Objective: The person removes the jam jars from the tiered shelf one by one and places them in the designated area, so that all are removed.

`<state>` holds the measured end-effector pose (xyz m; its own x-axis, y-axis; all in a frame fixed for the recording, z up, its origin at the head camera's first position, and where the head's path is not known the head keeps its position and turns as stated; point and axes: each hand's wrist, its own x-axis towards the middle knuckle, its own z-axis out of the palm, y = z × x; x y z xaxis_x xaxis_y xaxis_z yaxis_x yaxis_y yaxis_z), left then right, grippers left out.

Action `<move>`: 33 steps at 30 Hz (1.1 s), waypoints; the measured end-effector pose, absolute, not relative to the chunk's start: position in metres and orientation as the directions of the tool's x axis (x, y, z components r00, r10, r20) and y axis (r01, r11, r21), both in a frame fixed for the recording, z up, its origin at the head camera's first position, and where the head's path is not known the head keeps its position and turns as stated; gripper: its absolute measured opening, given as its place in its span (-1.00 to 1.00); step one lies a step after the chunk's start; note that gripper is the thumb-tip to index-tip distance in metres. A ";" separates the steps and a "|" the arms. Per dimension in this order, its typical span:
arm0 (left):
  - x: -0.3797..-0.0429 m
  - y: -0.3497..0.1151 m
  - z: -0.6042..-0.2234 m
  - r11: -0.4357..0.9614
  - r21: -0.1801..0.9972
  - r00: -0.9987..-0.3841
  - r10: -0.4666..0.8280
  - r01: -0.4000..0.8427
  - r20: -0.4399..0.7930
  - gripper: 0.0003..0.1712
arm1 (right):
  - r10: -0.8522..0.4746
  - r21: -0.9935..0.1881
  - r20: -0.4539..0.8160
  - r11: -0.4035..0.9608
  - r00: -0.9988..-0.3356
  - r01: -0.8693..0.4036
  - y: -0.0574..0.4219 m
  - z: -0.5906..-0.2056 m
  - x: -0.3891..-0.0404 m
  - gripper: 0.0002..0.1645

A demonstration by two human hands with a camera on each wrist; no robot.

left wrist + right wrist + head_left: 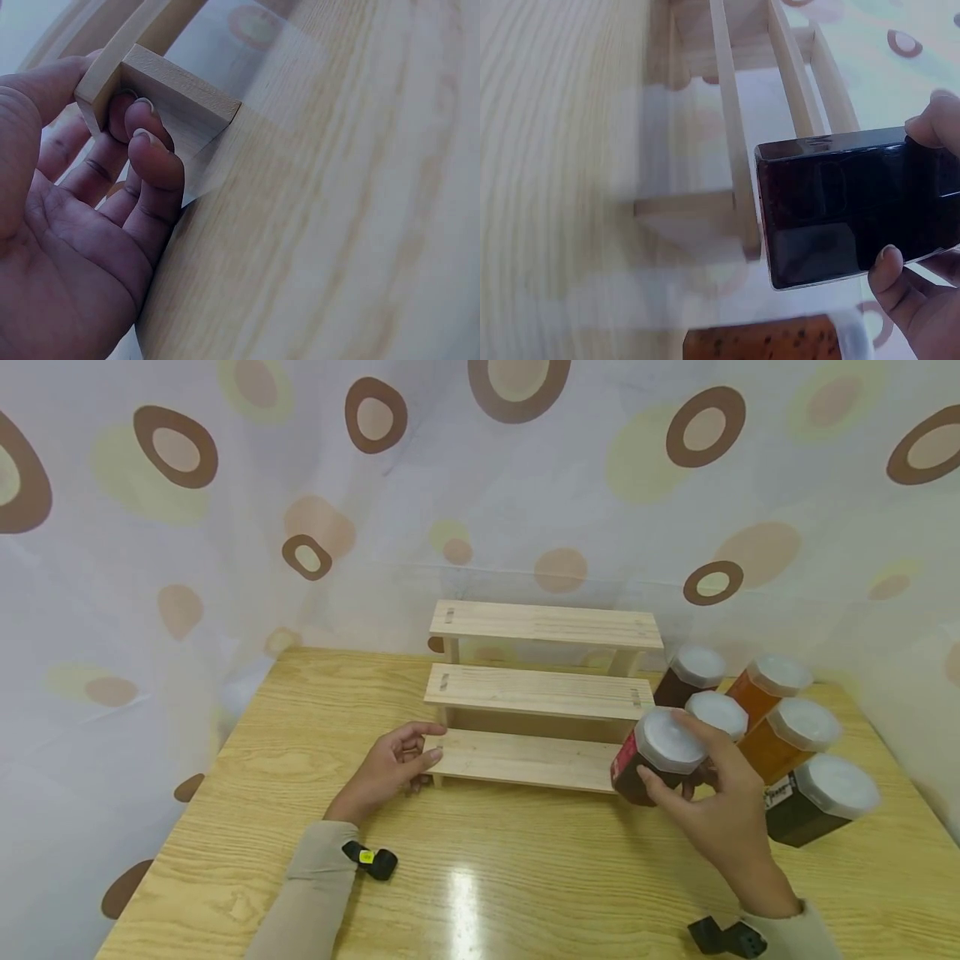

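A three-tier wooden step shelf stands on the table. My left hand grips the left end of its lowest board; in the left wrist view the thumb lies along the board and the fingers curl beneath. With my right hand I hold a dark-filled jar by its upper part, fingers and thumb around it. The jar has a white lid and a red label. It is tilted at the right end of the lowest board; whether they touch, I cannot tell. In the right wrist view the jar's dark side faces the camera.
Several white-lidded jars stand right of the shelf: a dark one at the back, orange ones, a partly hidden one, and a dark one with a pale label. A patterned curtain hangs behind the wooden table.
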<state>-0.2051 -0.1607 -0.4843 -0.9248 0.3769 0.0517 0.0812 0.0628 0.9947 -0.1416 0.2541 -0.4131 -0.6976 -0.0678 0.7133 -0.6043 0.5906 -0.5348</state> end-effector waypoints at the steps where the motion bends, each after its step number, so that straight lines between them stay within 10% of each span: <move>1: -0.205 -0.160 -0.484 0.060 0.995 -0.924 0.378 0.079 0.051 -0.57 | -0.052 -0.541 0.710 0.598 -0.702 -0.592 0.258 -0.415 -0.141 0.03; 33: -0.203 -0.160 -0.481 0.077 0.995 -0.929 0.368 0.062 0.030 -0.56 | 0.068 -0.594 0.687 0.625 -0.723 -0.506 0.314 -0.426 -0.123 0.07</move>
<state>-0.2030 -0.1601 -0.4811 -0.9293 0.3681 0.0296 0.0622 0.0769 0.9951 -0.1234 0.3138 -0.4260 -0.7230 0.0677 0.6875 -0.5062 0.6253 -0.5939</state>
